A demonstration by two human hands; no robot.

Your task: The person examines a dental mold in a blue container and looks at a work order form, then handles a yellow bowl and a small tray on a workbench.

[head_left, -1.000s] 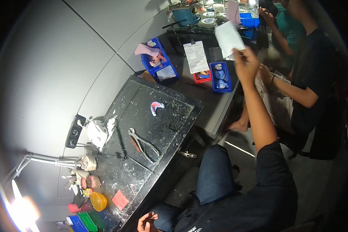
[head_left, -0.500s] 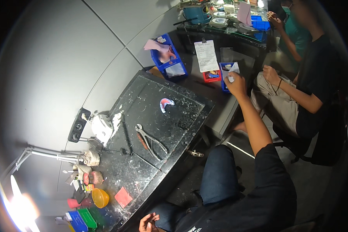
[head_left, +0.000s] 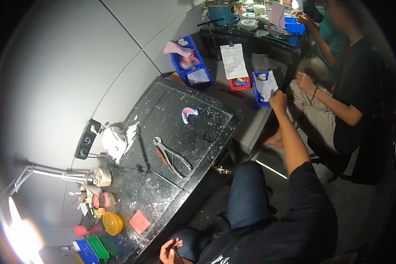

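My left hand point(head_left: 171, 251) rests loosely curled and empty on my lap because it has no part here, the pliers point(head_left: 171, 156) lie unused on the black bench point(head_left: 207, 132), and my right hand point(head_left: 278, 100) reaches out, pinching the white paper point(head_left: 266, 86) standing in the blue bin point(head_left: 256, 94).

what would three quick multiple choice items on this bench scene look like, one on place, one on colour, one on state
1. Where do the pliers lie?
A on the dark work slab
B in a blue bin
C on the floor

2. What colour is the small bowl?
A white
B orange
C black

3. What is the right hand doing?
A resting on the knee
B gripping the pliers
C holding white paper at the blue bin

Answers: A, they rest mid-slab; B, it shows orange; C, the fingers meet the paper at the bin.
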